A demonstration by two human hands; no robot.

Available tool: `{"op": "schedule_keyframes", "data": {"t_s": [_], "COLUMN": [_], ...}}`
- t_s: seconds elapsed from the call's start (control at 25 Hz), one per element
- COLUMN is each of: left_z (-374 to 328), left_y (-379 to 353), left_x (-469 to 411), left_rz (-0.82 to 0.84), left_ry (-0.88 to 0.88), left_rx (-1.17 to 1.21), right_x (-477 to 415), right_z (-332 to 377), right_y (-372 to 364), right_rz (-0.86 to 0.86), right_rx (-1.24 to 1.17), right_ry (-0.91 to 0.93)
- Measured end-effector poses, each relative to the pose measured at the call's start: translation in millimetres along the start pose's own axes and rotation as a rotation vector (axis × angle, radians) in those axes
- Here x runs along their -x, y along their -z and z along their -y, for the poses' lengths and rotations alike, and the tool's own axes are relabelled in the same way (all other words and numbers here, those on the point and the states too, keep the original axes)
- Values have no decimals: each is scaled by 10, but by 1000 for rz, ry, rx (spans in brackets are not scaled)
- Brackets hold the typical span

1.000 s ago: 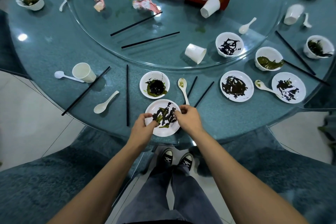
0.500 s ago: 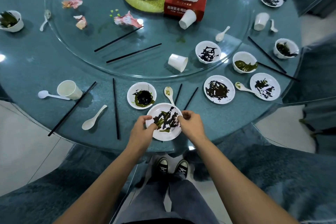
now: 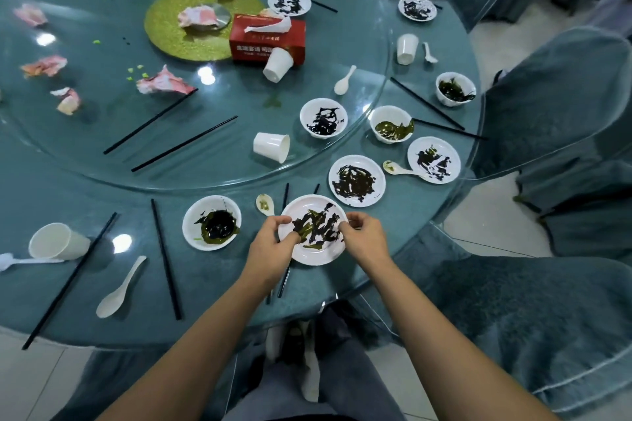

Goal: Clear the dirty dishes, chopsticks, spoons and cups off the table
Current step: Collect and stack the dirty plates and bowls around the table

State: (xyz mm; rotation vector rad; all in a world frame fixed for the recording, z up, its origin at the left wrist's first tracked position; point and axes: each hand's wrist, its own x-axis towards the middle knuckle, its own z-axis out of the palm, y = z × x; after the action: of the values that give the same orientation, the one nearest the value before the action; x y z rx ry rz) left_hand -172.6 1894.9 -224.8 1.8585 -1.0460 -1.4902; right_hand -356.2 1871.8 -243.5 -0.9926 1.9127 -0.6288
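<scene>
Fingers (image 3: 285, 219) of the left hand (image 3: 273, 246) curl over the rim of a small round white plate (image 3: 318, 258) smeared with dark sauce and green scraps, thumb on top, pinching its 9 o'clock edge. The right hand (image 3: 367, 239) pinches the opposite rim at 3 o'clock, with its fingertips (image 3: 352, 218) pressed together on the lip. The plate therefore lies directly between the two hands, each equally near. Being round, it has no long axis to align. It sits at the table's 6 o'clock edge, closest to the person, and I cannot tell whether it has left the surface.

A pair of black chopsticks (image 3: 284, 278) runs under the plate from 12 to 6 o'clock. A white plastic spoon (image 3: 265, 204) lies just beside the plate at 11 o'clock. A white bowl of dark green sauce (image 3: 191, 215) stands at 9 o'clock, and a second soiled white plate (image 3: 342, 166) at 1 o'clock, nearer the right hand. The lift probably calls for keeping the plate level so the sauce stays put.
</scene>
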Motion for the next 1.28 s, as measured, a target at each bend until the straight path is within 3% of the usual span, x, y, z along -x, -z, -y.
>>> {"op": "schedule_keyframes", "data": {"t_s": [0.56,1.28], "left_z": [-688,-865], "left_y": [-873,-1306], "left_x": [-755,-1374], "left_rz": [91,10], "left_ry": [-29,43], "left_rx": [-114,-190], "right_x": [-984,-1540], "right_z": [-133,-179], "right_y": [669,796], "right_rz": [-92,23], "right_rx": [-60,-96], "right_ry": [-64,-56]}}
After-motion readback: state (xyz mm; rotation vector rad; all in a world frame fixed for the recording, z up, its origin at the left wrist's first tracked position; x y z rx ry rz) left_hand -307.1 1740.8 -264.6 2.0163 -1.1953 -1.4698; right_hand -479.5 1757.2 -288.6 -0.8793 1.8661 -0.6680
